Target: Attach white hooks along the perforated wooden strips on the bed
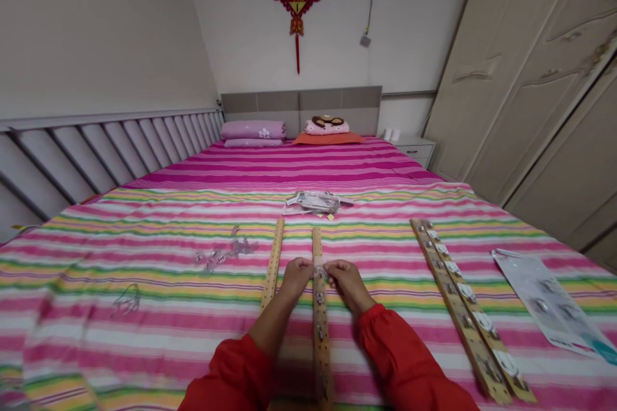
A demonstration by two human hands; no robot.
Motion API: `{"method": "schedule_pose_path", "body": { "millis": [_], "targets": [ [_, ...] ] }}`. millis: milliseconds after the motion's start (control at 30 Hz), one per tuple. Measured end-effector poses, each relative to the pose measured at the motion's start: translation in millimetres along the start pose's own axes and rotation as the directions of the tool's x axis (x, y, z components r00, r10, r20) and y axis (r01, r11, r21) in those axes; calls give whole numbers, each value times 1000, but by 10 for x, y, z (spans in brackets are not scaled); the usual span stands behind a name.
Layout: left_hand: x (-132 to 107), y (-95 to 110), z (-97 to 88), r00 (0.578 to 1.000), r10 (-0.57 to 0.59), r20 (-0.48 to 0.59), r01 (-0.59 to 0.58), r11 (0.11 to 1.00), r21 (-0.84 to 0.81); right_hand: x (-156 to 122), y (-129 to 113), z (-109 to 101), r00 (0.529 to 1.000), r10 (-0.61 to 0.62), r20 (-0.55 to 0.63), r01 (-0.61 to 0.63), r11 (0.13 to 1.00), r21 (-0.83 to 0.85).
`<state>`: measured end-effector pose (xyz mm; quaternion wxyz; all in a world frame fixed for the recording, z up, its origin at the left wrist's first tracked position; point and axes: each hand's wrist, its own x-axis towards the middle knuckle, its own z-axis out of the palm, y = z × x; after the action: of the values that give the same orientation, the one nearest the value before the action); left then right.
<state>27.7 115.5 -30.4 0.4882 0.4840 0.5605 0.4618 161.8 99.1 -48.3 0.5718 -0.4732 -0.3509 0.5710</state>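
A narrow wooden strip with holes (321, 350) runs lengthwise in front of me, bearing several small silvery metal hooks (320, 298). Over its upper part, my left hand (296, 277) and my right hand (348, 279) pinch opposite sides of a small clear plastic hook (319, 268). Both hands are closed at the fingertips, and the hook touches or lies just above the wood; I cannot tell which. Left of my left hand lies a second wooden strip (273, 263), with no hooks visible on it. Loose clear plastic hooks (219, 258) are scattered farther left.
Two wooden strips (446, 292) with metal and white hooks lie on the right, beside a clear package (549, 298). A plastic bag (315, 202) rests beyond the middle strips. Everything lies on a striped bedspread (159, 334); a railing (110, 148) borders the left side.
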Motion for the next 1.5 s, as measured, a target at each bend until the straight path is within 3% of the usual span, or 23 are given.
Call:
{"method": "schedule_pose_path", "body": {
  "millis": [867,1133,1500],
  "targets": [
    [122,-298,8,997,37,-63,-32,996,83,78,145,29,996,-49,-74,44,997,-67],
    [95,-292,9,997,76,15,-76,996,37,46,191,22,988,-140,-62,135,988,-79],
    [14,-201,56,995,29,91,-27,999,-17,42,187,5,990,-140,-18,137,984,-117]
  ]
}}
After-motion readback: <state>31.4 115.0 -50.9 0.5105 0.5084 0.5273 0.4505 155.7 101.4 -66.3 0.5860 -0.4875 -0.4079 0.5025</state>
